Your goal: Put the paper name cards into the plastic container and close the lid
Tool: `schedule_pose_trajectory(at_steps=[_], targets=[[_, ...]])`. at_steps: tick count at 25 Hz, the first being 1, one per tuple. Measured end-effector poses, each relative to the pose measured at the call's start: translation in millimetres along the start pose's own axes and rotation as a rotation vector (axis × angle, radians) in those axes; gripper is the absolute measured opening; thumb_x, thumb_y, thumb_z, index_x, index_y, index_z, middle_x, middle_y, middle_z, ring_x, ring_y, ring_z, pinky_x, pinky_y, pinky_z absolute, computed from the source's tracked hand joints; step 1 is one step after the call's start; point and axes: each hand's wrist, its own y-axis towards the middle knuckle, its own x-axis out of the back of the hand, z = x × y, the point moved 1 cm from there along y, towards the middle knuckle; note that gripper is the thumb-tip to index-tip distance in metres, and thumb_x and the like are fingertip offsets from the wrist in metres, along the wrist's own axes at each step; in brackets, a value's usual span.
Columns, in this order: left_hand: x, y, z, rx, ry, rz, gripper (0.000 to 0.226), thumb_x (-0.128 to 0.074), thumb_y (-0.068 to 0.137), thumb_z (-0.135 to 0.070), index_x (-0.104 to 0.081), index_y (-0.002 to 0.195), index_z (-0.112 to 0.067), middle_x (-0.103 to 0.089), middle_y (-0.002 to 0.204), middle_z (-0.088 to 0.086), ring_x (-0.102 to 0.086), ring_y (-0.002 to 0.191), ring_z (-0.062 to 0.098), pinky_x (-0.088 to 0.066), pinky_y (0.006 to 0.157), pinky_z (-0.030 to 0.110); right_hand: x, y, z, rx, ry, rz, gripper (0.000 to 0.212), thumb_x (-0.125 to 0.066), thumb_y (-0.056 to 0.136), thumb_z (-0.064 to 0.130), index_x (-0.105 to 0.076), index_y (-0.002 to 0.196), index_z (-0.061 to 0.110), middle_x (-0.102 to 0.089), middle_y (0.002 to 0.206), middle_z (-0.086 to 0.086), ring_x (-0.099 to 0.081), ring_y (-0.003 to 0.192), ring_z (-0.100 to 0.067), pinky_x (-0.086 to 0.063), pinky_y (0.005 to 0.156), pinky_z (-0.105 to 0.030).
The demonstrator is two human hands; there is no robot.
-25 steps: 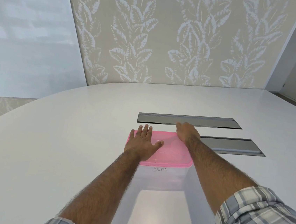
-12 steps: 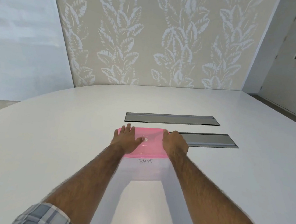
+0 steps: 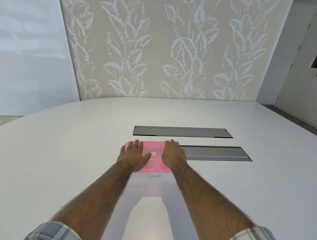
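Note:
A clear plastic container with handwriting on its near wall stands on the white table. Its pink lid lies flat on top. My left hand rests palm down on the lid's left half, fingers spread. My right hand lies flat on the lid's right side, its fingers reaching the far right corner. No paper name cards are visible; the container's inside is hard to make out.
Two long grey metal cable hatches are set into the table just beyond and right of the container. A leaf-patterned wall stands behind the table. A double door is at the far right.
My right hand slid from the lid's far right corner to lie flat on its right side. My left hand stayed on the left half. The camera tilted up slightly.

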Motion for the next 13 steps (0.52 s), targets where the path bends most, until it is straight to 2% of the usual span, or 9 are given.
schedule_pose_trajectory(at_steps=[3, 6, 9, 13], targets=[[1, 1, 8, -0.032, 0.016, -0.008, 0.075, -0.015, 0.100, -0.061, -0.001, 0.161, -0.018, 0.003, 0.168, 0.001, 0.002, 0.155, 0.020, -0.005, 0.124, 0.043, -9, -2, 2, 0.041, -0.044, 0.024, 0.052, -0.026, 0.102, 0.029, -0.032, 0.148, 0.005, -0.028, 0.157, -0.013, -0.023, 0.146, -0.029, -0.022, 0.118, -0.048], [-5, 0, 13, -0.041, -0.022, -0.032, 0.074, -0.012, 0.100, -0.060, 0.001, 0.161, -0.020, 0.007, 0.168, -0.001, 0.006, 0.155, 0.017, 0.001, 0.124, 0.043, -16, -1, 1, 0.044, -0.074, 0.065, 0.065, -0.016, 0.102, 0.043, -0.017, 0.155, 0.006, -0.012, 0.164, -0.011, -0.009, 0.151, -0.027, -0.008, 0.122, -0.049], [-10, 1, 12, -0.041, -0.010, -0.028, 0.075, -0.012, 0.099, -0.061, 0.004, 0.160, -0.021, 0.011, 0.167, -0.003, 0.009, 0.154, 0.016, 0.004, 0.124, 0.044, -18, 0, 0, 0.046, -0.120, 0.122, 0.068, -0.014, 0.101, 0.047, -0.004, 0.157, 0.009, 0.001, 0.166, -0.009, 0.001, 0.153, -0.026, -0.002, 0.122, -0.048], [-2, 1, 11, -0.028, -0.018, -0.004, 0.075, -0.013, 0.100, -0.061, 0.005, 0.160, -0.020, 0.012, 0.167, -0.001, 0.010, 0.154, 0.017, 0.004, 0.124, 0.045, -8, 0, 3, 0.049, -0.106, 0.175, 0.068, -0.013, 0.102, 0.047, 0.000, 0.157, 0.009, 0.007, 0.165, -0.009, 0.006, 0.153, -0.026, 0.002, 0.123, -0.046]])
